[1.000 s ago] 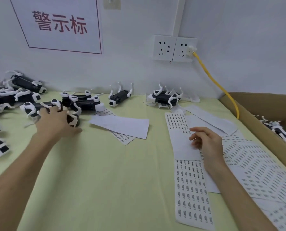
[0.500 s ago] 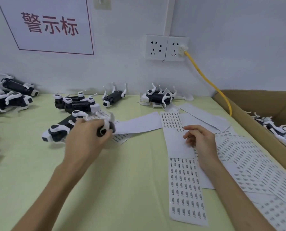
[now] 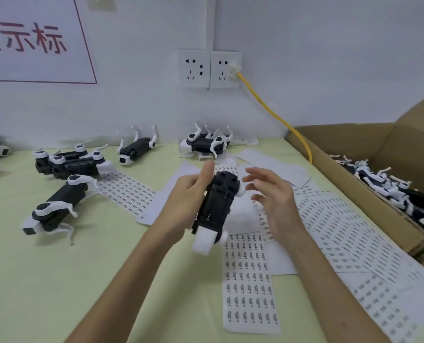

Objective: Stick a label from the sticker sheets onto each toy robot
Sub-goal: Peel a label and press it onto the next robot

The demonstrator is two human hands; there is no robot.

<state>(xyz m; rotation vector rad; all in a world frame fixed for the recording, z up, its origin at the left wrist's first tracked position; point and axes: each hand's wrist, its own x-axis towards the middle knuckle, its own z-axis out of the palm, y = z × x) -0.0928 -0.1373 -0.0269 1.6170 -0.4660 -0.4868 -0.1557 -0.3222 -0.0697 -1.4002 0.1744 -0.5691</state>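
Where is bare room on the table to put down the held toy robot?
Free: the green table in front of the lying toy robot, left of the left forearm. Crowded: sticker sheets cover the right side up to the cardboard box; toy robots line the wall.

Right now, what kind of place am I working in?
Probably a small factory labelling or packing bench: many identical toy robots lie on the table, sticker sheets are spread beside them, and a cardboard box holds more of them.
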